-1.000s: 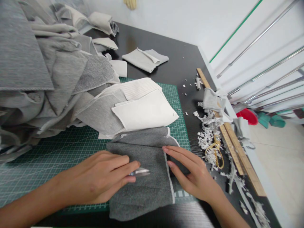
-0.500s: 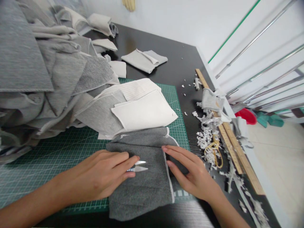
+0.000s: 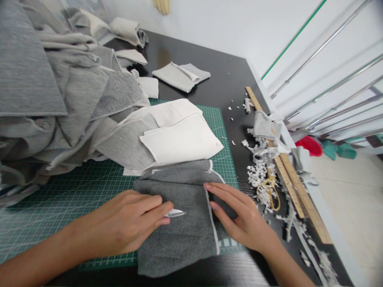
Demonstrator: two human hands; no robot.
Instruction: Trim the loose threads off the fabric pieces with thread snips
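A dark grey cloth piece (image 3: 182, 231) with a white stitched edge lies over the front of the green cutting mat (image 3: 110, 175). My left hand (image 3: 131, 223) is wrapped round small thread snips (image 3: 176, 213); their closed blades point right, above the cloth. At the cloth's right stitched edge rests my right hand (image 3: 239, 215), with its fingers apart and its fingertips touching the edge. Just behind the dark cloth are a white cloth piece (image 3: 182, 139) and a light grey piece (image 3: 125, 143).
A big heap of grey cloth (image 3: 68, 79) fills the left. Folded pale cloth (image 3: 179, 75) lies at the back. Along the right edge are wooden rulers (image 3: 305, 195), gold-handled scissors (image 3: 271, 189) and white fabric scraps (image 3: 257, 171). Metal rails stand beyond the table.
The snips' blades have gone from spread to closed, as the fingers of my left hand pressed together. My right hand and the dark cloth have hardly moved.
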